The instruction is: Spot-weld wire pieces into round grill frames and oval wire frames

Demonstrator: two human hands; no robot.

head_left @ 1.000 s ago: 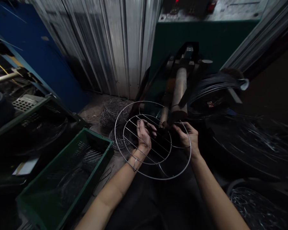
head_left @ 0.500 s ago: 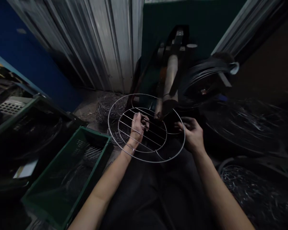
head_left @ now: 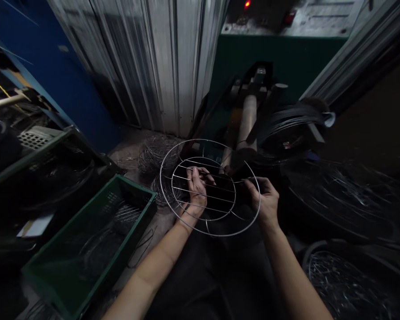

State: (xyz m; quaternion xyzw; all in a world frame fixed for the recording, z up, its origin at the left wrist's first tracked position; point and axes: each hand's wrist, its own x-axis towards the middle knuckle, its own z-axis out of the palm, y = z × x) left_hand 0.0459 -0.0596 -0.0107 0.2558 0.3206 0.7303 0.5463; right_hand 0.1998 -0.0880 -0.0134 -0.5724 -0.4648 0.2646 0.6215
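Observation:
A round wire rack (head_left: 186, 231), made of an outer ring, a smaller inner ring with parallel bars and short curved spokes, is held up over my lap. My left hand (head_left: 198, 192) is under the bars and seen through them, its fingers curled and gripping the rack. At the right side, my right hand (head_left: 266, 200) has thumb and fingers pinched together on a short spoke, inside the outer ring. The ring crosses in front of that hand. Just beyond the rack stands a machine with a thick metal cylinder (head_left: 248, 118); its lower end is in shadow.
On the left stands a green plastic crate (head_left: 96, 278) with wire pieces inside. Tangled wire (head_left: 155, 155) lies on the floor. To the right are a wire coil (head_left: 291, 118) and a dark tub (head_left: 308, 258) of wire bits. A red lamp (head_left: 247, 4) glows on the machine panel.
The view has tilted up, bringing the lit machine panel into sight. My right fingers have closed at the rack's right side. My left hand stays under the bars.

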